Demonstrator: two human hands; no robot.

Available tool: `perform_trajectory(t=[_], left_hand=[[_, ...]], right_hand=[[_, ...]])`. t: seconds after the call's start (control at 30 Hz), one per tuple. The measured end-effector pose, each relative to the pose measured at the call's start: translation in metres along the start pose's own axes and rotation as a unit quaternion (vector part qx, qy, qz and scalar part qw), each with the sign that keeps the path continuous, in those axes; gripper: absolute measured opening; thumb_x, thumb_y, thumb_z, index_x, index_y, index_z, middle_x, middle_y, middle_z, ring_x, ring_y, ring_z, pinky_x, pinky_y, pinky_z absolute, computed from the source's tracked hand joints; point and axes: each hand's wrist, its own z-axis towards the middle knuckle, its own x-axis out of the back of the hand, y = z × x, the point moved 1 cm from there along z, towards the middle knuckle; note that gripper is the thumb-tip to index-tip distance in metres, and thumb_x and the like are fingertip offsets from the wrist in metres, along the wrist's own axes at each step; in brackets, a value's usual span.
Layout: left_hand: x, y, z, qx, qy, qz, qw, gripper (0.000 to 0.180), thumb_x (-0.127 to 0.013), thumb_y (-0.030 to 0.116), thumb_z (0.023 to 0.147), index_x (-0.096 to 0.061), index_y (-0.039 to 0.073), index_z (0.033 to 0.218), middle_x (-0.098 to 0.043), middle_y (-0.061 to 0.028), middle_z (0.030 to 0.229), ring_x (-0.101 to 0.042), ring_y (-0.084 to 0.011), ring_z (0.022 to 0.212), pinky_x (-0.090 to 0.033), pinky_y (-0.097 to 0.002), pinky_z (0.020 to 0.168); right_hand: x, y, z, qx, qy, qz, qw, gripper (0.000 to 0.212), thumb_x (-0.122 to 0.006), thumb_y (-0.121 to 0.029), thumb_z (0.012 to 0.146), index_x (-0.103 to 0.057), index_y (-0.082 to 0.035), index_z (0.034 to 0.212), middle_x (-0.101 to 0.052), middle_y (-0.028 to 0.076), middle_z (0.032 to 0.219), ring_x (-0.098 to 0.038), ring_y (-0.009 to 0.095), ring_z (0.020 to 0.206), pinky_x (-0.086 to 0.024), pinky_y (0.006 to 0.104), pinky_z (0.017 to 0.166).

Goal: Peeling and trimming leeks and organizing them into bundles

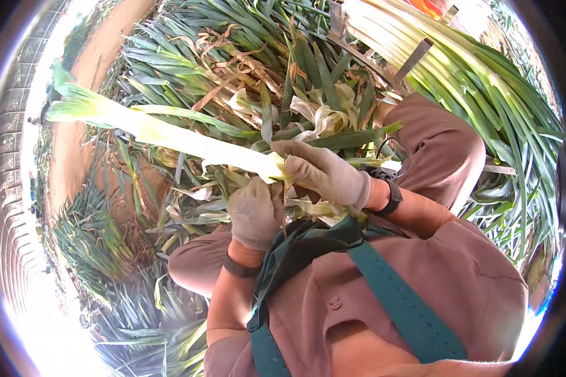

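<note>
Both gloved hands grip one leek in front of the chest.

The leek (pixel 170 135) lies nearly level, its pale shaft running from the hands up-left to a light green end. The right hand (pixel 324 173) has its fingers curled shut over the shaft's near end; the left hand (pixel 256 212), just below and touching it, is closed in a fist around peeled leaves. Heaped leeks (pixel 245 56) lie behind, a stacked bundle of trimmed leeks (pixel 478 88) to the right. No packages, labels or signs are visible. A teal apron strap (pixel 396 295) crosses the brown shirt.
</note>
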Motion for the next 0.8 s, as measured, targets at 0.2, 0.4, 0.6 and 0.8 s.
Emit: perform_trajectory(t=[0.2, 0.4, 0.6, 0.8], left_hand=[[-0.009, -0.014, -0.016, 0.001, 0.017, -0.044, 0.999, 0.016, -0.062, 0.011, 0.087, -0.063, -0.002, 0.096, -0.061, -0.0159, 0.084, -0.060, -0.0346, 0.072, -0.049, -0.0438, 0.066], [0.044, -0.004, 0.031, 0.353, 0.243, -0.454, 0.781, 0.025, -0.060, 0.018, 0.098, -0.067, -0.005, 0.091, -0.067, -0.0068, 0.084, -0.057, -0.0132, 0.071, -0.046, -0.0284, 0.065], [0.030, 0.011, 0.029, 0.266, 0.203, -0.347, 0.876, 0.013, -0.070, 0.010, 0.090, -0.067, 0.002, 0.080, -0.063, -0.0028, 0.069, -0.053, -0.0100, 0.057, -0.042, -0.0264, 0.053], [0.015, 0.036, 0.011, -0.069, -0.076, -0.186, 0.977, 0.015, -0.078, 0.016, 0.079, -0.068, 0.005, 0.083, -0.066, -0.0092, 0.077, -0.062, -0.0256, 0.061, -0.051, -0.0314, 0.057]], right_hand=[[-0.006, -0.003, 0.003, 0.090, 0.018, -0.151, 0.984, 0.049, -0.051, -0.035, 0.104, -0.052, 0.003, 0.136, -0.069, 0.012, 0.097, -0.066, 0.021, 0.081, -0.052, 0.0334, 0.074], [-0.003, -0.003, 0.007, 0.223, 0.147, -0.314, 0.911, 0.044, -0.065, -0.019, 0.094, -0.058, -0.002, 0.134, -0.067, 0.020, 0.092, -0.067, 0.033, 0.080, -0.052, 0.0390, 0.072], [-0.003, -0.011, 0.005, 0.246, 0.185, -0.314, 0.898, 0.046, -0.066, -0.018, 0.094, -0.056, -0.003, 0.137, -0.068, 0.017, 0.097, -0.067, 0.029, 0.082, -0.052, 0.0365, 0.074], [0.016, 0.008, 0.010, 0.148, 0.077, 0.014, 0.986, 0.048, -0.044, -0.032, 0.107, -0.053, 0.001, 0.140, -0.065, 0.001, 0.099, -0.056, 0.005, 0.087, -0.048, 0.0264, 0.078]])
